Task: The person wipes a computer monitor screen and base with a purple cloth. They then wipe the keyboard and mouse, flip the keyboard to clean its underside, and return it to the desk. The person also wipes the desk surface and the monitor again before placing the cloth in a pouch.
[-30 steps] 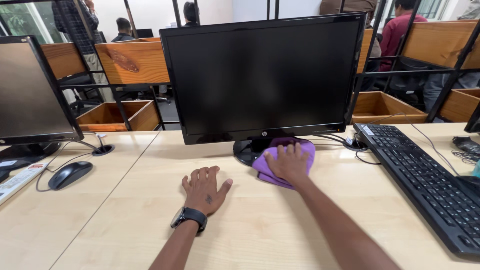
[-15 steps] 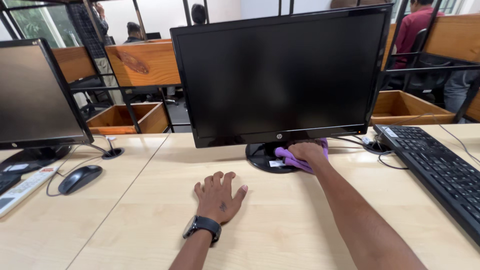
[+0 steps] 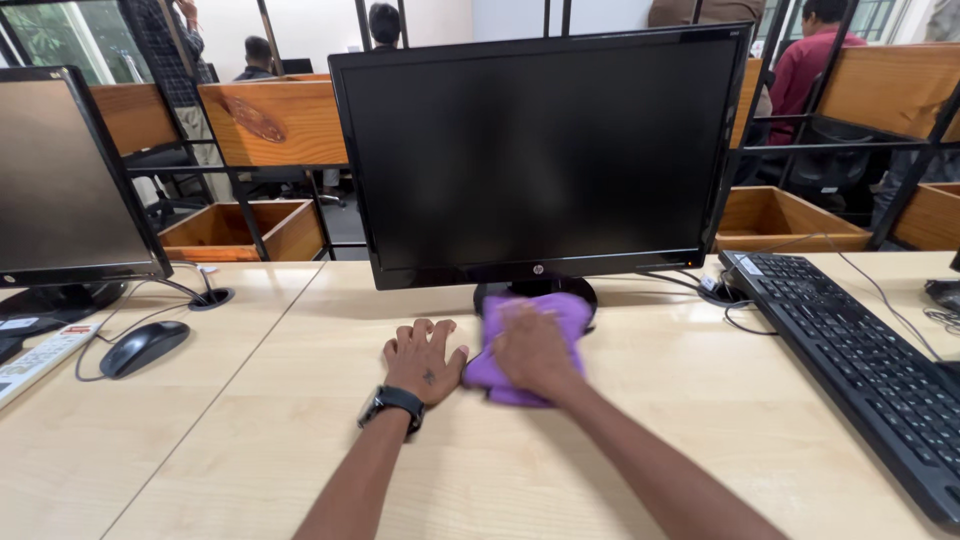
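Right hand (image 3: 535, 350) lies palm-down, fingers loosely curved, pressing a purple cloth (image 3: 520, 345) onto the desk (image 3: 300, 430) just near of the monitor (image 3: 540, 160) base. Left hand (image 3: 425, 358) rests flat, fingers spread, touching the cloth's left edge.

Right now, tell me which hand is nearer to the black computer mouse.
Left. The left hand lies flat on the desk, to the right of the mouse; the right hand, pressing the purple cloth, is farther right.

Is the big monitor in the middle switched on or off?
It appears off: the monitor screen is uniformly black, showing no image.
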